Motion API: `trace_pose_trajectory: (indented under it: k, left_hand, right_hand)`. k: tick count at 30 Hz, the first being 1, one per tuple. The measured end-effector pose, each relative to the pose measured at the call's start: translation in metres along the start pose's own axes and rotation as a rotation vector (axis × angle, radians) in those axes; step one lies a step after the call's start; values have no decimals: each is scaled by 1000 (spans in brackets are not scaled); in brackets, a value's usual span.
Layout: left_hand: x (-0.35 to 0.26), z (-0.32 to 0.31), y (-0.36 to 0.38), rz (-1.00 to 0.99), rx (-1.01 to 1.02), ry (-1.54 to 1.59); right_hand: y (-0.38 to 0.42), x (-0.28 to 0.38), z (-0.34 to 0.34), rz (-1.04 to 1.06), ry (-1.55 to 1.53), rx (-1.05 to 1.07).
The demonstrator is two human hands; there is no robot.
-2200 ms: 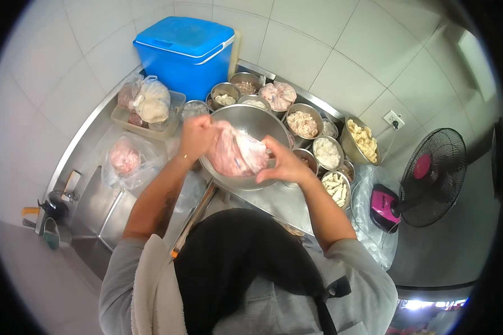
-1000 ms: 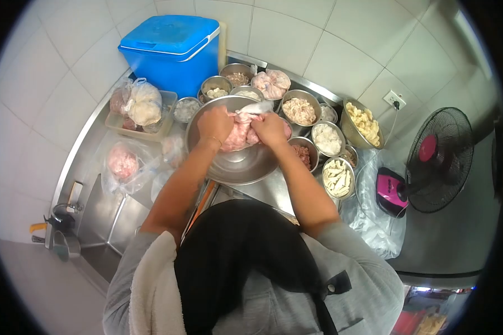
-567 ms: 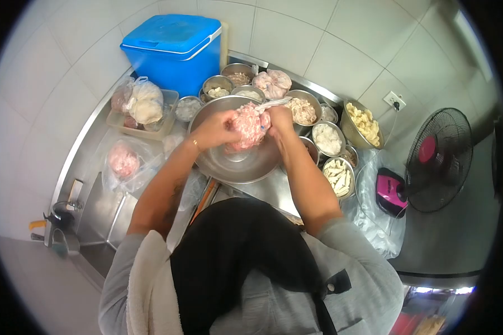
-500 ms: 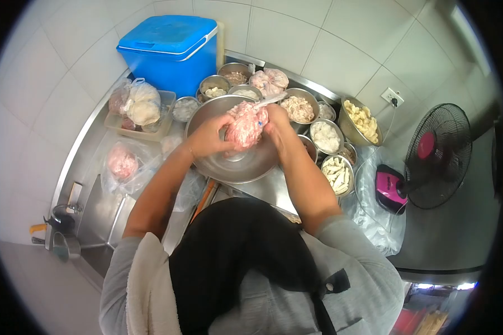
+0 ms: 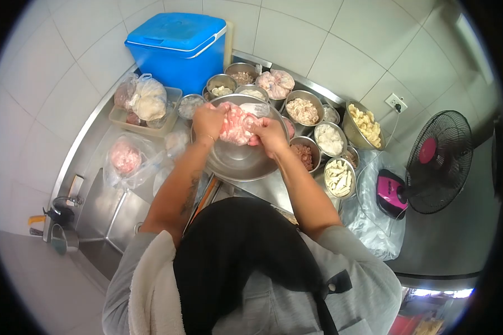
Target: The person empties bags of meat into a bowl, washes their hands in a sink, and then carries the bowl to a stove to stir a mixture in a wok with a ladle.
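Observation:
A clear plastic bag of pink raw minced meat (image 5: 237, 124) is between my two hands, above a wide steel bowl (image 5: 239, 166). My left hand (image 5: 209, 119) grips the bag's left side, fingers closed on it. On the right side, my right hand (image 5: 270, 135) pinches the bag near its lower edge. Loose clear plastic spreads from the bag toward the far right of the bowl. The bowl's inside shows bare metal near me; its far part is hidden behind the bag and hands.
Several small steel bowls of cut food, including white strips (image 5: 338, 177), crowd the right and back. A blue cooler (image 5: 176, 53) stands behind. Left are a bagged pink lump (image 5: 125, 156), a plastic tub (image 5: 142, 133) and a sink (image 5: 103, 215). A fan (image 5: 439, 162) stands right.
The bag was upright and rounded, its twisted neck pointing up to the right. Now it lies flatter and stretched between my hands, which have moved apart; my left hand has gone further away.

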State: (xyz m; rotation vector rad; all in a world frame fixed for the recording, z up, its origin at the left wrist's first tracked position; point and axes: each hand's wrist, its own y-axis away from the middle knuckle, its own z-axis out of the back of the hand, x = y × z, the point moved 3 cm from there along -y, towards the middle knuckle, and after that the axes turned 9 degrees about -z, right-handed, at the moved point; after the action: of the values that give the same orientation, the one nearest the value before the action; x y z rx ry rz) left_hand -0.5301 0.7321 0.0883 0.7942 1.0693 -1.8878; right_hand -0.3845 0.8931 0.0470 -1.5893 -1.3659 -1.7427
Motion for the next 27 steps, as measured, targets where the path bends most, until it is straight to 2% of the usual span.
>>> trace_pose_trajectory:
  k: [1, 3, 4, 6, 7, 9, 10, 11, 12, 14, 15, 16, 18, 19, 21, 22, 24, 25, 26, 27]
  left_hand:
    - [2, -1, 0, -5, -1, 0]
    - [13, -13, 9, 173, 239, 346]
    - [12, -9, 14, 169, 249, 346]
    - [0, -7, 26, 16, 603, 633]
    - [-3, -7, 29, 24, 608, 633]
    - [-9, 2, 19, -203, 335, -66]
    - [-1, -4, 11, -201, 331, -69]
    - [9, -12, 2, -211, 217, -172]
    - [17, -16, -7, -221, 101, -274]
    - [22, -16, -19, -238, 96, -359]
    - [19, -11, -20, -258, 95, -442]
    - [15, -9, -16, -255, 94, -445]
    - [-3, -8, -10, -275, 131, -454]
    - [-16, 3, -8, -283, 132, -453]
    - [-34, 13, -3, -110, 489, 100]
    - [-32, 13, -8, -114, 491, 97]
    - [-23, 17, -26, -9, 414, 135]
    - [-25, 22, -29, -41, 351, 31]
    - [-24, 22, -30, -37, 344, 29]
    - [-26, 24, -31, -199, 264, -94]
  right_hand:
    - [-6, 4, -2, 4, -1, 0]
    - [-12, 12, 6, 59, 353, -392]
    - [-25, 8, 13, 58, 348, -400]
    - [-33, 18, 18, 441, 897, -727]
    - [-32, 17, 18, 430, 774, -721]
    - [-26, 13, 9, 384, 730, -645]
    - [-16, 16, -1, 345, 684, -574]
    - [-1, 15, -10, 350, 580, -482]
    - [14, 16, -17, 352, 582, -477]
    - [31, 8, -33, 132, 275, -81]
    - [35, 8, -38, 162, 307, -50]
    - [29, 4, -36, 160, 307, -46]
    - [9, 12, -18, 676, 789, -498]
    - [-9, 13, -9, 678, 784, -506]
    - [-33, 19, 6, 482, 889, -640]
    - [-32, 24, 9, 483, 884, -643]
    - [-35, 35, 10, 311, 342, -237]
    - [-40, 40, 22, -45, 89, 113]
    - [-20, 56, 16, -14, -25, 153]
    - [-24, 58, 22, 34, 119, 75]
